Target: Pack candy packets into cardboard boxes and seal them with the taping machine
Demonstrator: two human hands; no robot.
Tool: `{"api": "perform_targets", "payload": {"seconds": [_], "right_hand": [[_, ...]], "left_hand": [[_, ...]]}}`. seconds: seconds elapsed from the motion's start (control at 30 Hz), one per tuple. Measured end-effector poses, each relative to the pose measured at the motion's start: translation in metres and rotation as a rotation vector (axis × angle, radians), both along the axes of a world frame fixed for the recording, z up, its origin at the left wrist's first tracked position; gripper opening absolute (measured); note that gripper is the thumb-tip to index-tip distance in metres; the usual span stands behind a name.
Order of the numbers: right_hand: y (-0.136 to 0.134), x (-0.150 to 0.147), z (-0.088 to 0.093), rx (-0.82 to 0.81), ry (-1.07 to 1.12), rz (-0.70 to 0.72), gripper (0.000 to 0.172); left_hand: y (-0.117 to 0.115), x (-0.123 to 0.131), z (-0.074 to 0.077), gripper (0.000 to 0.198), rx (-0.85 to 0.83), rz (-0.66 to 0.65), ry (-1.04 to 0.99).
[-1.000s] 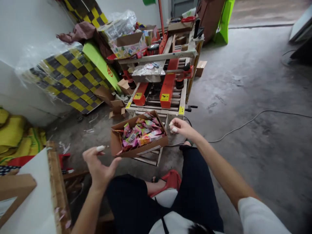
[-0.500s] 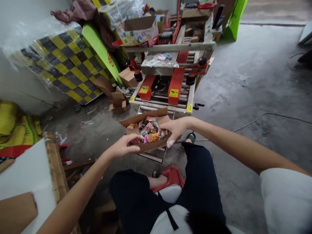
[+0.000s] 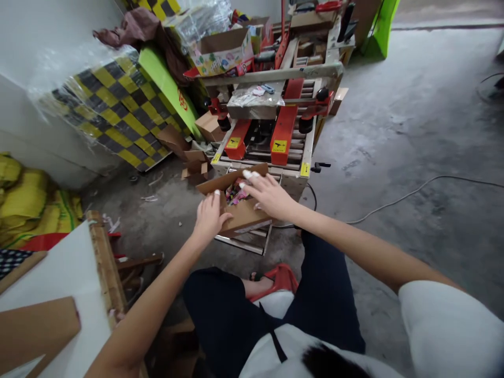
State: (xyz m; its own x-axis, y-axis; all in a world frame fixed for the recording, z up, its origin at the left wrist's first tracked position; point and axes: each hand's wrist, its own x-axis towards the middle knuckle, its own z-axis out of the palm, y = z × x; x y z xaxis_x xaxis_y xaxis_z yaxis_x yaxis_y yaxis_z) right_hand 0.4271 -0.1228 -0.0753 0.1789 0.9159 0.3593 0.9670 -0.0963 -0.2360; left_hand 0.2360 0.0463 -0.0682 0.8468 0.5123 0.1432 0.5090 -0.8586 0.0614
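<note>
Both hands lie flat and unclenched on one cardboard box (image 3: 246,216), and neither pinches anything. The left hand (image 3: 208,215) keeps its fingers together and pointing away, palm on the near left flap, thumb stuck out to the right. The right hand (image 3: 268,195) spreads its fingers over the right flap, the fingertips reaching the box's far edge. Between the two hands a narrow gap in the flaps shows a heap of colourful packets (image 3: 236,193), too many and too hidden to count.

Nearest the camera, the two bare forearms run in from the lower corners, the right one out of a white short sleeve (image 3: 444,325), over a pair of dark trousers (image 3: 315,299). At the near left stands one white board (image 3: 55,283).

The box rests on a metal rack (image 3: 244,242) at the near end of one carton-sealing machine (image 3: 307,152). The machine carries two orange belt units (image 3: 284,126) side by side.

Further left, a stack of yellow-and-black chequered sheets (image 3: 110,115) leans under clear film, with one green panel (image 3: 165,89) beside it. Behind the machine sits one open printed carton (image 3: 220,50). To the right, a single grey cable (image 3: 413,191) curves across the concrete floor (image 3: 394,131).
</note>
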Motion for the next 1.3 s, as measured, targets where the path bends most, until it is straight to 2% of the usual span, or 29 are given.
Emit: {"api": "perform_targets", "payload": {"seconds": [0.07, 0.2, 0.37, 0.5, 0.67, 0.73, 0.8, 0.83, 0.9, 1.0, 1.07, 1.13, 1.23, 1.3], "right_hand": [[0.007, -0.005, -0.004, -0.027, -0.023, 0.099, 0.054], [0.024, -0.011, 0.001, -0.144, 0.047, 0.079, 0.046], [0.034, -0.008, 0.016, -0.260, 0.019, 0.141, 0.044], [0.041, -0.007, 0.015, -0.279, 0.016, 0.137, 0.045], [0.040, -0.014, -0.003, -0.087, 0.147, 0.042, 0.037], [0.036, -0.016, -0.008, 0.052, 0.199, -0.060, 0.050], [0.034, -0.016, -0.011, 0.171, 0.209, -0.144, 0.075], [0.033, -0.015, -0.012, 0.207, 0.200, -0.166, 0.086], [0.033, -0.014, -0.012, 0.234, 0.173, -0.175, 0.096], [0.031, -0.012, -0.014, 0.278, 0.135, -0.183, 0.097], [0.026, -0.013, -0.016, 0.301, 0.118, -0.194, 0.084], [0.021, -0.014, -0.018, 0.285, 0.107, -0.186, 0.062], [0.016, -0.013, -0.021, 0.216, 0.086, -0.115, 0.038], [0.017, -0.012, -0.021, 0.182, 0.078, -0.075, 0.034]], "left_hand": [[0.012, 0.002, -0.004, 0.076, -0.116, -0.127, 0.041], [0.034, 0.004, 0.000, 0.069, -0.306, -0.285, 0.072], [0.052, 0.014, 0.020, 0.077, -0.379, -0.377, 0.162], [0.057, 0.038, 0.034, 0.087, -0.465, -0.365, 0.296], [0.056, 0.067, 0.037, 0.099, -0.531, -0.320, 0.420], [0.057, 0.067, 0.032, 0.100, -0.556, -0.324, 0.374], [0.056, 0.060, 0.024, 0.098, -0.563, -0.333, 0.258], [0.054, 0.054, 0.019, 0.095, -0.545, -0.333, 0.190], [0.045, 0.039, 0.012, 0.087, -0.449, -0.325, 0.063], [0.018, 0.018, 0.010, 0.084, -0.153, -0.273, -0.072], [-0.001, 0.011, 0.015, 0.095, 0.057, -0.212, -0.098], [-0.011, 0.011, 0.022, 0.113, 0.191, -0.147, -0.074], [-0.006, 0.022, 0.030, 0.130, 0.203, -0.120, 0.033], [0.005, 0.031, 0.031, 0.120, 0.119, -0.176, 0.160]]}}
